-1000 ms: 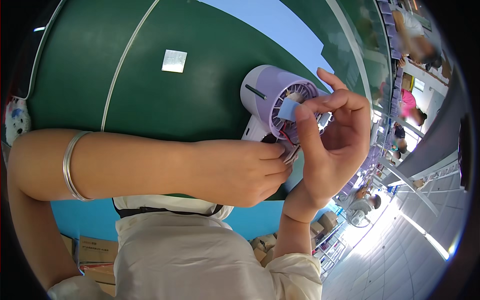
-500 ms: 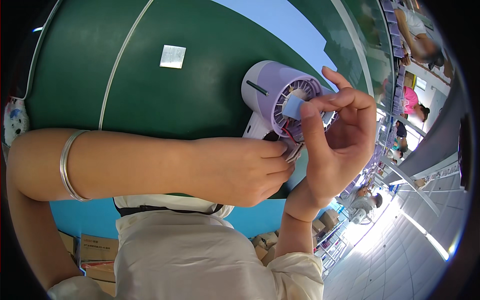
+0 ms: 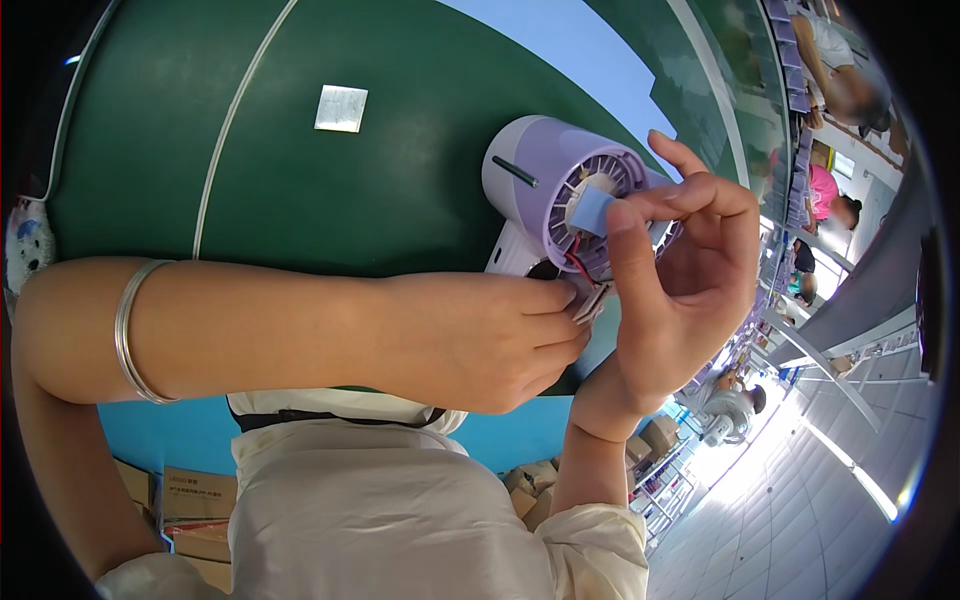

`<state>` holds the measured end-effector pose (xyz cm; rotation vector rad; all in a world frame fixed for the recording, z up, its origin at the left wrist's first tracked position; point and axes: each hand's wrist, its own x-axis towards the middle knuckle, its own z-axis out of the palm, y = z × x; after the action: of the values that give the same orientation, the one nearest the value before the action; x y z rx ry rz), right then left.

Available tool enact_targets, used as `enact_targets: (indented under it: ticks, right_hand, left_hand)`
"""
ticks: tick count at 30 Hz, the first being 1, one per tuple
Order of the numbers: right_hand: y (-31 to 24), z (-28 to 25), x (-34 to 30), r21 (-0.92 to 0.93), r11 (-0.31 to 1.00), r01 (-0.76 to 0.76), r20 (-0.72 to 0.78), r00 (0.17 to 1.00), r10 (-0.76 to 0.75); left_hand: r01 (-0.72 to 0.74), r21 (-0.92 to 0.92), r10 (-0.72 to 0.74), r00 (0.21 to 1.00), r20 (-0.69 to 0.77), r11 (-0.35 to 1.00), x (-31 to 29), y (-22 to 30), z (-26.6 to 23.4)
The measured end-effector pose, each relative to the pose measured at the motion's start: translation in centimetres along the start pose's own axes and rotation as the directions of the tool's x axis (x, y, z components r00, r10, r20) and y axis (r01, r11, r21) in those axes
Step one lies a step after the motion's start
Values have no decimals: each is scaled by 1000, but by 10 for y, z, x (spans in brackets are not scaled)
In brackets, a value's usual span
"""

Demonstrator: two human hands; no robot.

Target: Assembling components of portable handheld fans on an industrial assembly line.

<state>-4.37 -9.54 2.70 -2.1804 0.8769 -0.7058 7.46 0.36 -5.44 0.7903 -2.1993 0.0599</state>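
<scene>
A lilac and white cylindrical fan housing [image 3: 530, 160] lies on its side on the green work surface, its open end facing right. Inside the opening are ribs around a pale round centre and thin red and dark wires [image 3: 580, 262]. My left hand [image 3: 480, 335] is closed at the housing's lower part, with a small flat light-coloured piece [image 3: 592, 304] at its fingertips; its grip is partly hidden. Between thumb and index finger, my right hand [image 3: 685, 265] pinches a small light-blue square pad [image 3: 592, 211] in front of the opening, other fingers raised. Whether the pad touches the centre, I cannot tell.
On the green work surface [image 3: 330, 200] lies a silvery-white square [image 3: 341, 108]. A pale blue sheet [image 3: 590, 60] stretches behind the housing. Cardboard boxes [image 3: 200, 495] stand below the edge. At far left is a white plush-like item [image 3: 30, 245]. Other people sit at right.
The view has shifted slightly. My right hand and the blue pad have moved a little to the right; both hands keep their holds.
</scene>
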Motion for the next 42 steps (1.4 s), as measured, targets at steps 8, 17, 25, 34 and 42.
enact_targets:
  ticks: [8,17,25,34,42]
  right_hand:
    - [-1,-1,0,6,1000,13,-2,1000,-13]
    - [12,-5,-2,-9,992,124,-194,973,-124]
    - [75,-23,-16,-63,993,104,-466,877,-121]
    - [92,-29,-44,155,988,1,-433,899,67]
    - [76,-32,-49,77,990,121,-453,888,-74]
  left_hand:
    - [4,-9,-4,1000,-25,1000,2,0,2]
    - [13,36,-13,1000,-14,999,-2,-2,-3]
    - [-317,37,319,944,-81,948,1,-3,-25]
    - [650,390,-687,724,-57,652,-36,-22,-94]
    - [736,212,-743,667,-63,643,-40,-20,-94]
